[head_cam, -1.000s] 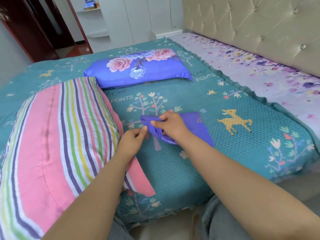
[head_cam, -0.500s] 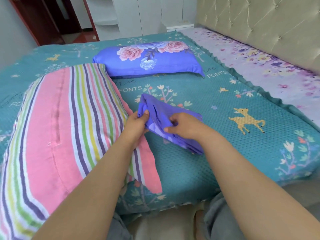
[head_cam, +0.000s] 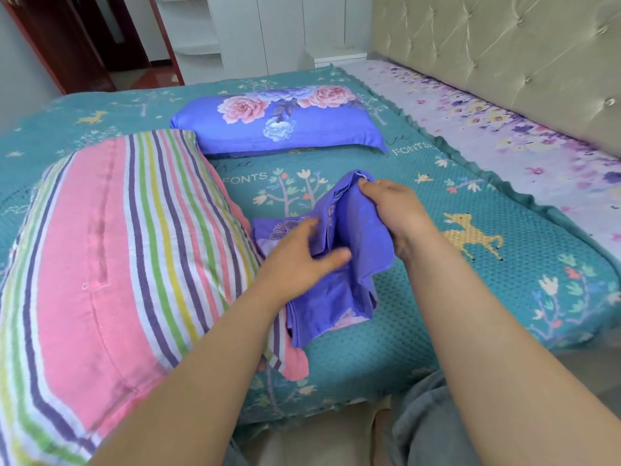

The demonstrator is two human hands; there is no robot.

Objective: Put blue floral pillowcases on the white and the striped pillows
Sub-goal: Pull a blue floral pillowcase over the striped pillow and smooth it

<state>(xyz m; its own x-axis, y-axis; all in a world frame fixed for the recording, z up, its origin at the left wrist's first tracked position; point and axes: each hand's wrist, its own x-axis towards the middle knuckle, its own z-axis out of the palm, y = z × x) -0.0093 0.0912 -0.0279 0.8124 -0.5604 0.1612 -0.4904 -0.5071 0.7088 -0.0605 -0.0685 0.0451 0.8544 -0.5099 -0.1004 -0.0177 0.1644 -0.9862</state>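
An empty blue floral pillowcase (head_cam: 339, 260) is gripped by both hands, left hand (head_cam: 299, 260) and right hand (head_cam: 396, 213), fingers clamped on it, above the bed (head_cam: 386, 344); the bare striped pillow (head_cam: 111, 250) lies at nine o'clock, a cased pillow (head_cam: 279, 124) at twelve

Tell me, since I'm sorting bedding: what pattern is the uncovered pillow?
Pink with multicoloured stripes, striped pillow, head view.

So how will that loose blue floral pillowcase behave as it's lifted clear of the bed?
Probably floppy: the loose blue floral pillowcase already folds and droops between the left hand and right hand. Likely light, since fingertip pinches raise it. Its slight sheen suggests a smooth weave that may slip. Its lower end drags on the teal patterned bedspread.
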